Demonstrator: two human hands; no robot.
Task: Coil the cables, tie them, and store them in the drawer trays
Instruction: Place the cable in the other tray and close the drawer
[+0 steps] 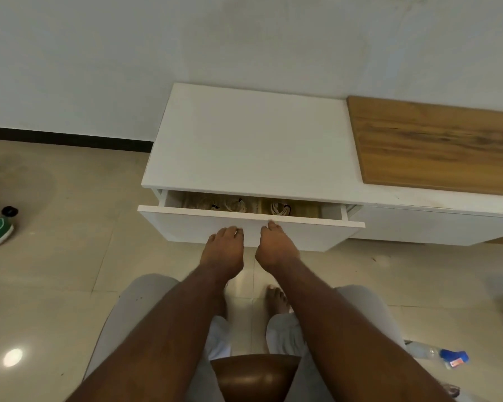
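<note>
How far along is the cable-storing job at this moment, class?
Done: tied cable coils lie inside the drawer, which stands slightly open. In hand: the left hand and right hand rest against its front. Left: shutting it, probably; no loose cables show.

Both bare forearms reach forward and down from the bottom of the view, nearly parallel, wrists close together. The left hand (222, 250) lies palm down, its fingers (230, 231) bent downward at the tips. The right hand (276, 247) sits just beside it, knuckles up, its fingers (272, 226) pointing forward and slightly curled. The 2 hands are near each other but apart. Below the fingers, 2 bare feet show between grey trouser legs.
</note>
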